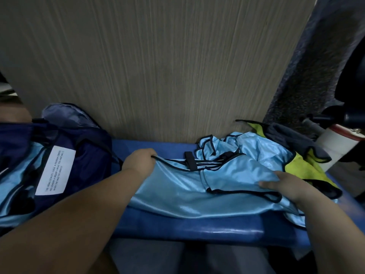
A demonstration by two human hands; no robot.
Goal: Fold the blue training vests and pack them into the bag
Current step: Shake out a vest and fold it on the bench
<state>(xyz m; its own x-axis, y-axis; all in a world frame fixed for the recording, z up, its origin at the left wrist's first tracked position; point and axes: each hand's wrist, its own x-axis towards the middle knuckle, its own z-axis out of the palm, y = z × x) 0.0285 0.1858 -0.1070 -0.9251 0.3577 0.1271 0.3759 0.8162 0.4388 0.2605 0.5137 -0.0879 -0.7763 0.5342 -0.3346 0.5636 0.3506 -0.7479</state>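
View: head
Blue vest [187, 186]: spread on the blue worktop [177, 226], centre of frame
Left grip [141, 161]: curled, pinching the vest's dark edging at its left corner
Right grip [284, 184]: thumb and fingers clamped on the vest's right side
Bag [88, 147]: left of frame, open, blue cloth inside

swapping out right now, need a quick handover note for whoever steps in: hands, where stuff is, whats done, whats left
Left hand: grips the dark-trimmed edge of the blue vest spread on the bench.
Right hand: pinches the same vest's other end.
Bag: open at the left, with light blue fabric already inside, beside a white label.
Done: some blue fabric appears packed.
Left: the held vest is not yet folded. A crumpled pile of blue vests waits behind it, with a yellow-green vest at its right.
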